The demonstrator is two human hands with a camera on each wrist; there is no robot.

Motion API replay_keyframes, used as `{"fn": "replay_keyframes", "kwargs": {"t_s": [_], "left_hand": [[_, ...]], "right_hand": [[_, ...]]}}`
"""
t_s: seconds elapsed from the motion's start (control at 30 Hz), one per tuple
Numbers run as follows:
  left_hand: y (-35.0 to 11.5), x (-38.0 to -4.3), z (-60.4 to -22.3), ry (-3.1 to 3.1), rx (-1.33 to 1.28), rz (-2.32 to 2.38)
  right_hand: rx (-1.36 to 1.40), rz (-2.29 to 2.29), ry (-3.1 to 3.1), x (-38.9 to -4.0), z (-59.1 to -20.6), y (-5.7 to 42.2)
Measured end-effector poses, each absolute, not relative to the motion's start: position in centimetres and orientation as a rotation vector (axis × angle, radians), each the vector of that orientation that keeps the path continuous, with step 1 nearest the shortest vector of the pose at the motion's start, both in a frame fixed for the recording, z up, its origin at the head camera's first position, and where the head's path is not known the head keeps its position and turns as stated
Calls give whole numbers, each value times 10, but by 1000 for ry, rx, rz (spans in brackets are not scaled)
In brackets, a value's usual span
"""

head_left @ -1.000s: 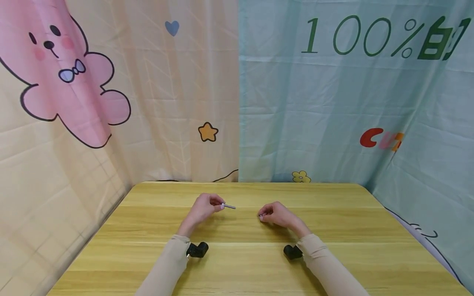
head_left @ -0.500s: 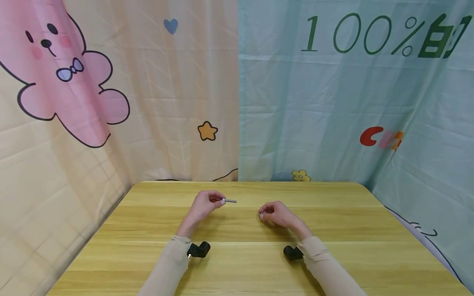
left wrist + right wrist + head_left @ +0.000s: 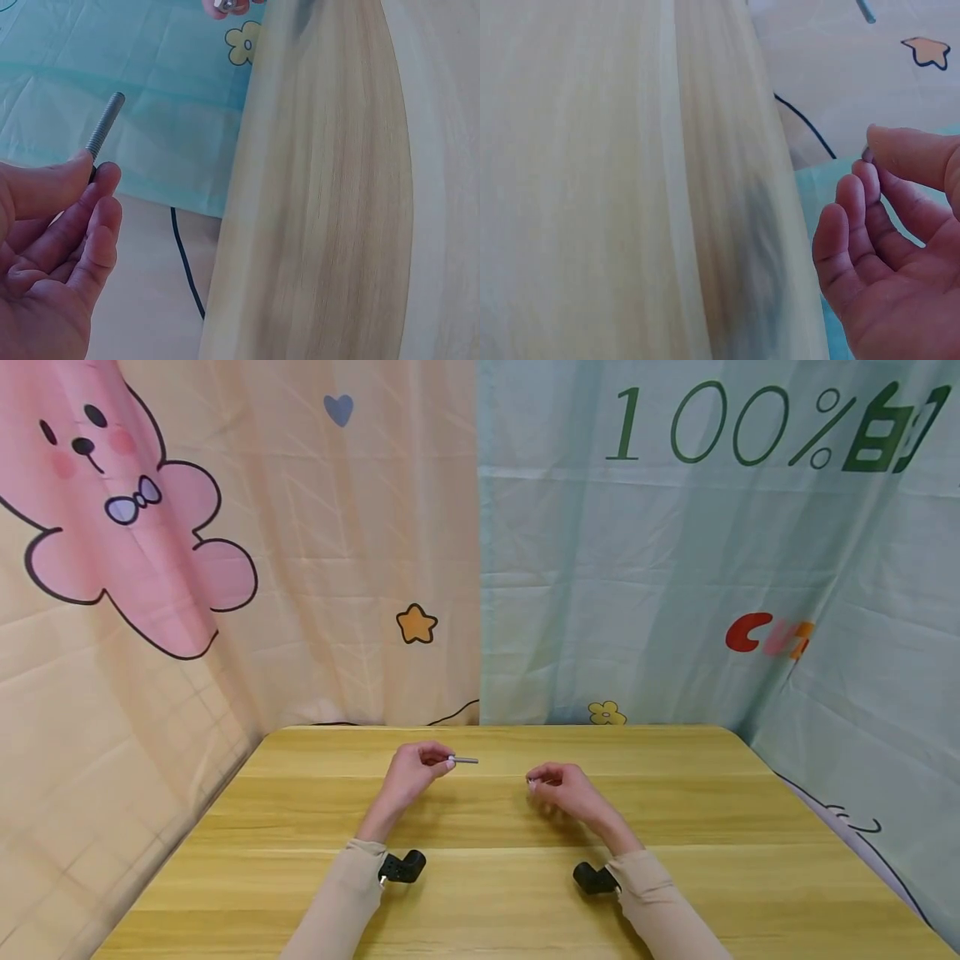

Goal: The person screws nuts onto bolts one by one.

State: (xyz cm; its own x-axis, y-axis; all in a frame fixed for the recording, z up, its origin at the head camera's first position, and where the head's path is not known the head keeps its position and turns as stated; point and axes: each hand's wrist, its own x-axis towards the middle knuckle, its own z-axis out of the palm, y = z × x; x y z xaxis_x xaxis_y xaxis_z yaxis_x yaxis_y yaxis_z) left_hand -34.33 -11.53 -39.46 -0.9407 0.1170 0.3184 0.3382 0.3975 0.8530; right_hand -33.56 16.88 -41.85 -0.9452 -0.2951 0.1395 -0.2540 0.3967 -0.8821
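Observation:
My left hand pinches a grey metal bolt between thumb and fingers, above the far part of the table. In the left wrist view the threaded shank of the bolt points up and away from the fingertips, its head hidden by them. To the right, my right hand pinches a small shiny metal nut, mostly covered by the thumb and fingertips. Only a sliver of the nut shows in the right wrist view. A gap separates the bolt's free end from the right hand.
The wooden table spreads under both hands, its far edge close to hanging curtains. A black wrist camera sits at the left cuff and another wrist camera at the right.
My left hand has risen a little with the bolt, which now lies nearly level. The right hand has lifted slightly with the nut, and the head view has shifted a little.

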Motion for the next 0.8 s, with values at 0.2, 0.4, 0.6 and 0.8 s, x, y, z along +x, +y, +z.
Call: {"fn": "replay_keyframes", "kwargs": {"t_s": [0.2, 0.4, 0.6, 0.8], "left_hand": [[-113, -342, -392, -2417, -403, -1586], [-111, -339, -390, -2397, -359, -1593], [-107, -337, -386, -2370, -362, -1630], [-105, -337, -382, -2346, -357, -1654]], "right_hand": [[-424, -1772, 2558, -333, -415, 164], [-323, -1906, 2499, -332, -408, 158], [-289, -2016, 2442, -329, -401, 152], [-297, -2091, 2416, -328, -399, 149]]}}
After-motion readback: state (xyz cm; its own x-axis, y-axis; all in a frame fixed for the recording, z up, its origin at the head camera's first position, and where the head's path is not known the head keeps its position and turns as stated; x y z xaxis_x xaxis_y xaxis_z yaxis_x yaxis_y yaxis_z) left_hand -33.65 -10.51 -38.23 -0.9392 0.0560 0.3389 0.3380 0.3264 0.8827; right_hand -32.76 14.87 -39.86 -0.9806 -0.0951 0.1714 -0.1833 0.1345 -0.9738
